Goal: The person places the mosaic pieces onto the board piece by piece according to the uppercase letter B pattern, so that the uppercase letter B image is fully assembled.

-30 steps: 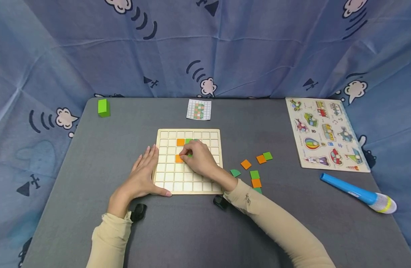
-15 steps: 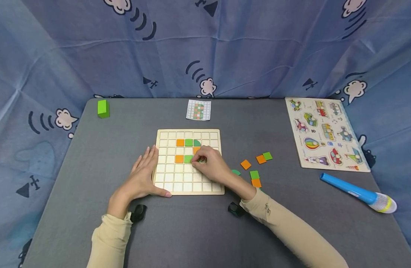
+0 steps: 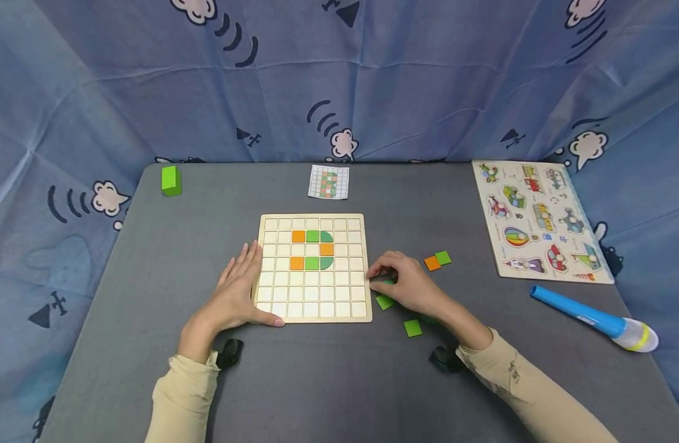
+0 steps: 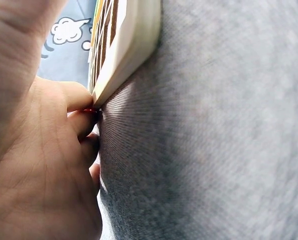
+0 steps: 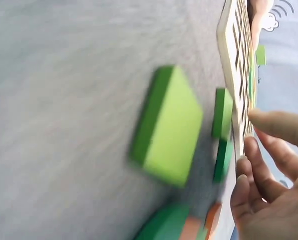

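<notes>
A square wooden grid board [image 3: 312, 309] lies mid-table, bearing orange and light green square tiles and two dark green quarter-round tiles [image 3: 326, 263]. My left hand [image 3: 234, 286] rests flat along the board's left side, thumb at its front edge. The left wrist view shows its fingers at the board's edge. Just right of the board, my right hand [image 3: 403, 283] hovers low with bent fingers, no tile visible between them. Under and beside it are a light green tile [image 3: 385, 301], a dark green piece [image 5: 222, 160] and another light green tile [image 3: 412, 328]; its palm hides others.
An orange tile [image 3: 432, 263] and a green tile [image 3: 442, 257] lie beyond my right hand. A pattern card [image 3: 328, 182] sits behind the board. Farther right are a picture puzzle board [image 3: 544, 227] and a blue toy microphone [image 3: 588, 317]; a green block [image 3: 171, 180] stands at back left.
My right hand has moved off the board to the right, among the loose tiles, and some have shifted. A quarter-round tile now shows in the third tile row. The left hand stays put.
</notes>
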A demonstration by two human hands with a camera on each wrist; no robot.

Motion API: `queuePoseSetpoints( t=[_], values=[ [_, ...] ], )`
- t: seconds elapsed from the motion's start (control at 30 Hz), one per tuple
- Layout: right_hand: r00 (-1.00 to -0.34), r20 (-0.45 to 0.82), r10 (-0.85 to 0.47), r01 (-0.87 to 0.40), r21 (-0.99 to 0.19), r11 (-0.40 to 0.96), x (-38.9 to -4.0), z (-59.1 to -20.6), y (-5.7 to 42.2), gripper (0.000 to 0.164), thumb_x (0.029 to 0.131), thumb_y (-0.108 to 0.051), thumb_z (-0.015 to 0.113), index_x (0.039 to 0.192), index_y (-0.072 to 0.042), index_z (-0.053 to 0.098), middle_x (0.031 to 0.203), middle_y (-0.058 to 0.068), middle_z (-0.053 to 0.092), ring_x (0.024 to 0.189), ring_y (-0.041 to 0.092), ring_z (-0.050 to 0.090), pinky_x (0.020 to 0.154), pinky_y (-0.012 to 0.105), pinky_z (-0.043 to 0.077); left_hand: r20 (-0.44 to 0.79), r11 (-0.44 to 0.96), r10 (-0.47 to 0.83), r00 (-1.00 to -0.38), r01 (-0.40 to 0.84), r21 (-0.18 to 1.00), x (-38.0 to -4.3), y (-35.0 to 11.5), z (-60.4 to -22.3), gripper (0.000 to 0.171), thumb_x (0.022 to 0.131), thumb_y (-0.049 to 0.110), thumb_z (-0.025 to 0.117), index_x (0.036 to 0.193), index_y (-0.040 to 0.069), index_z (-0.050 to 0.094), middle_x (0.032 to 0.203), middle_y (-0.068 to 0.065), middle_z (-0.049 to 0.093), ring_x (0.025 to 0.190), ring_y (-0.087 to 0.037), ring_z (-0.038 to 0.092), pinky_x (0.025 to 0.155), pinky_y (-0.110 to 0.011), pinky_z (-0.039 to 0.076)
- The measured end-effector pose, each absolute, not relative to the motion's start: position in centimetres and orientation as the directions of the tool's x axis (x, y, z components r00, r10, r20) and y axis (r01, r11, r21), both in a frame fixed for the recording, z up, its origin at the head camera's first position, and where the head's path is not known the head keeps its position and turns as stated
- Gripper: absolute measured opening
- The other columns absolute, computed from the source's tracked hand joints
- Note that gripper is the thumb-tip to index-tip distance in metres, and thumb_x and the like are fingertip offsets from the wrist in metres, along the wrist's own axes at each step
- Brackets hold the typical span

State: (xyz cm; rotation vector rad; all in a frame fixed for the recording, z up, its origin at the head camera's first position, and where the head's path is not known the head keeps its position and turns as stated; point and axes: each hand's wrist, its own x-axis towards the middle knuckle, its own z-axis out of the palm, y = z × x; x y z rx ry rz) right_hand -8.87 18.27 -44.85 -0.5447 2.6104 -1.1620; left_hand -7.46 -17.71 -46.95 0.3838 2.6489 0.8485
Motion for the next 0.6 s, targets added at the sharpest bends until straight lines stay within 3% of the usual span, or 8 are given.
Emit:
queuePoseSetpoints(
  t=[0.33, 0.6],
  values=[
    [-0.871, -0.087, -0.484, -0.301, -0.685, 0.664, -7.0, -44.9, 21.1, 0.03, 0.077, -0.014, 0.087, 0.104, -0.02, 0.076, 0.108, -0.004, 0.064, 0.101, 0.021, 0.048, 0.088, 0.042, 0.041, -0.229, 0.786, 0.352, -0.908, 0.154, 0.599, -7.4, -17.7, -47.0, 0.153, 0.054, 0.062, 0.092, 0.16, 0.004, -0.002, 0.169, -0.011, -0.005, 0.156, -0.028, -0.008, 0.123, -0.053, 0.0],
    [-0.866, -0.076, -0.493, -0.329, -0.656, 0.679, -7.0, -45.2, 21.0, 0.026, 0.077, -0.018, 0.087, 0.099, -0.021, 0.074, 0.106, -0.005, 0.061, 0.1, 0.018, 0.047, 0.088, 0.04, 0.043, -0.227, 0.784, 0.355, -0.907, 0.157, 0.601, -7.4, -17.8, -47.1, 0.153, 0.054, 0.062, 0.092, 0.16, 0.004, -0.002, 0.168, -0.011, -0.006, 0.155, -0.028, -0.008, 0.123, -0.053, -0.001]
  ],
)
